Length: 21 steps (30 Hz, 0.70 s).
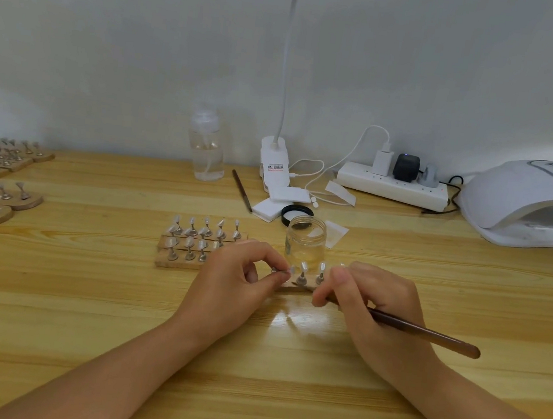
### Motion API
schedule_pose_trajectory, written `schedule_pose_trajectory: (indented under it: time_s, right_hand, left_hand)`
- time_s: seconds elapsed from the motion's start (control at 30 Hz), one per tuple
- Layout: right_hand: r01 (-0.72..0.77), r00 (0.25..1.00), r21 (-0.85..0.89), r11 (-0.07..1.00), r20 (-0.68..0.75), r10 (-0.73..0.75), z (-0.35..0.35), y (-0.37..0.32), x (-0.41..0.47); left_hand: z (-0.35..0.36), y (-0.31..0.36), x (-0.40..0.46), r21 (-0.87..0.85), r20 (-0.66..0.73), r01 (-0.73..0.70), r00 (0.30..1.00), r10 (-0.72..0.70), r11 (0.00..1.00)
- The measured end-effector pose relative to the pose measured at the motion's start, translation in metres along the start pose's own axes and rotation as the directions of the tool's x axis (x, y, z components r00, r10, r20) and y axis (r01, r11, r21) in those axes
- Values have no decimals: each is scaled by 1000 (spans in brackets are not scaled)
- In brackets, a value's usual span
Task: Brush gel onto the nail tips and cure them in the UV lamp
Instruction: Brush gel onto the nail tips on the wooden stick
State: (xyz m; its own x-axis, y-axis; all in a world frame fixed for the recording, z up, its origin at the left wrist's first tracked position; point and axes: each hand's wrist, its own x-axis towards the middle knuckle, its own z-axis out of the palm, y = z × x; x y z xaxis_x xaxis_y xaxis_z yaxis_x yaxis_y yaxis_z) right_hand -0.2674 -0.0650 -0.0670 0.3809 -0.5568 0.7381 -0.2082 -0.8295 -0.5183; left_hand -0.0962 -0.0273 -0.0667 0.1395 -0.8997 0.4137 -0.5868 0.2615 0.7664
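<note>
On the wooden counter (84, 308), the right hand (374, 303) curls around a brown brush (426, 331), its handle trailing off to the right. The left hand (239, 277) pinches a small metal stand with a nail tip (281, 272) between thumb and fingertips. Between the hands, more nail tips (303, 268) stand on a wooden strip. Just behind sits an open gel jar (305, 243); the UV lamp (530, 204) lies far right.

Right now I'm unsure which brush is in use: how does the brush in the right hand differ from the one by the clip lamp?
The brush in the right hand is gripped by the right hand, near the nail tips. The brush by the clip lamp lies untouched on the table, farther back. Both have dark brown handles.
</note>
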Motion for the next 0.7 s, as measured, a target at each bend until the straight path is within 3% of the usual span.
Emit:
schedule_pose_trajectory:
  time_s: [0.1, 0.3, 0.5, 0.7]
  right_hand:
    - [-22, 999, -23, 999, -40, 21, 0, 0, 2]
    - [51, 996, -13, 999, 73, -50, 1, -2, 1]
    - [17, 998, 5, 1000, -59, -16, -2, -2, 3]
    - [30, 999, -19, 999, -10, -31, 1, 1, 4]
  left_hand:
    - [0, 0, 0, -7, 1, 6, 1000, -6, 1000]
    - [0, 1, 0, -26, 7, 26, 1000, -26, 999]
    - [-1, 3, 0, -57, -6, 9, 1000, -10, 998]
    - [0, 3, 1, -5, 3, -41, 999, 41, 999]
